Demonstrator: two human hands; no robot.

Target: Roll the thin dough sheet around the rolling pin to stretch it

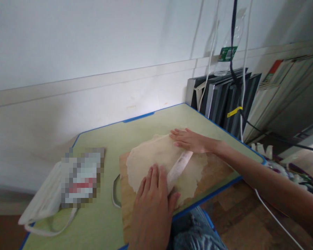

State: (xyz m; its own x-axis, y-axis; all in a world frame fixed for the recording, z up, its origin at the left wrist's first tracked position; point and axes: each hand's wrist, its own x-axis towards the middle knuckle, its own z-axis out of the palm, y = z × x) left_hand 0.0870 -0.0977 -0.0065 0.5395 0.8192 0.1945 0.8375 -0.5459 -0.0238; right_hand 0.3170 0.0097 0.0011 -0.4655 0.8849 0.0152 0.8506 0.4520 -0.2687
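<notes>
A large thin sheet of dough (148,156) with ragged edges is spread over a wooden board (126,208). Across it slants a floury rolling pin (179,169). My left hand (152,205) lies over the pin's near end, fingers stretched out forward and thumb off to the right. Over the far end rests my right hand (190,139), its fingers extended flat towards the left. Both palms hide the ends of the pin. At the board's left edge a metal handle (115,191) sticks out.
The board lies on a pale green table (101,225) with a blue rim, against a white wall. A white bag (47,198) with a strap and a blurred-out item stand at the left. Dark panels (221,97), a plastic bottle (228,53) and hanging cables (243,86) are at the right.
</notes>
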